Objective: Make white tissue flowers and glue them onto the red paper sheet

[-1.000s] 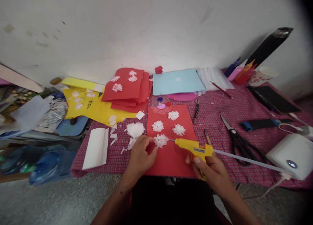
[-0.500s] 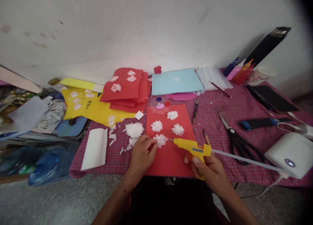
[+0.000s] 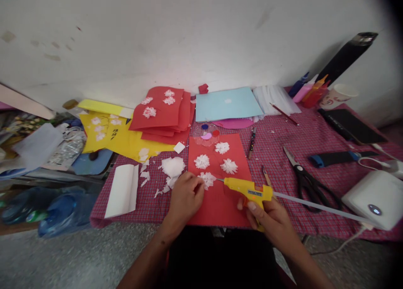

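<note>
So our right hand (image 3: 273, 222) is wrapped around the grip of the yellow glue gun (image 3: 237, 185), fingers curled in by the trigger. Our left hand (image 3: 186, 196) has its thumb and fingers drawn together at the left edge of the nearest white flower (image 3: 208, 179); can't tell if they're actually pinching a petal. The nozzle points at that flower's right edge, and whether it touches is too small to see.

That flower lies between our hands on the red sheet (image 3: 217, 211), whose near part is bare. Just beyond our fingers are three more flowers, left (image 3: 202, 161), right (image 3: 229, 166) and top (image 3: 222, 147), so four are in place, though we can't say if they're all stuck down. They're all plain white. Farther off, past our left hand, the blooms on the red card stack (image 3: 157, 120) have pink on them, so color looks like the part ours lack.

Compared with a second ago, our left thumb and fingers have closed up from a more open curl. The gun's barely moved relative to the flower.
</note>
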Motion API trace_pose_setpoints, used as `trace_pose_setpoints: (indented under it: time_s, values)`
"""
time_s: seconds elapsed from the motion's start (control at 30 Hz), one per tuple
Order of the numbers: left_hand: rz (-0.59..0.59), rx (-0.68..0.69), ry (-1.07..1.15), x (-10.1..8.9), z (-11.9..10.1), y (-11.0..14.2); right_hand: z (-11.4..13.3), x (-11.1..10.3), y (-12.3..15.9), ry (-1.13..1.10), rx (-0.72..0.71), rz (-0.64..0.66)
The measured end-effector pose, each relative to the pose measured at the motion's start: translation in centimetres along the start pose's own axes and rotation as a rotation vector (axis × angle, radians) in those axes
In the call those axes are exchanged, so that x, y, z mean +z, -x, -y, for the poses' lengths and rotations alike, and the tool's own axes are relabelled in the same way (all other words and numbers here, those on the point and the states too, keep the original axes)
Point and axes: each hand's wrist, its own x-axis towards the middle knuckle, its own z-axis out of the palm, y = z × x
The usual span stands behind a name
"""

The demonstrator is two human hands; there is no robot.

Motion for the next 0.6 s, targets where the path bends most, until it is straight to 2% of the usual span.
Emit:
trace_pose_setpoints:
  time_s: [0.27, 0.43, 0.6]
  values:
    - [-0.009, 0.006, 0.013, -0.4, 0.0, 0.5, -0.3, 0.0, -0.1, -0.029, -0.005, 0.012]
    - [-0.069, 0.017, 0.056, -0.8, 0.1, 1.2, -0.7, -0.1, 0.0, -0.024, -0.012, 0.019]
    - [-0.077, 0.103, 0.028, -0.5, 0.6, 1.9, -0.7, -0.2, 0.0, 0.000, -0.019, 0.009]
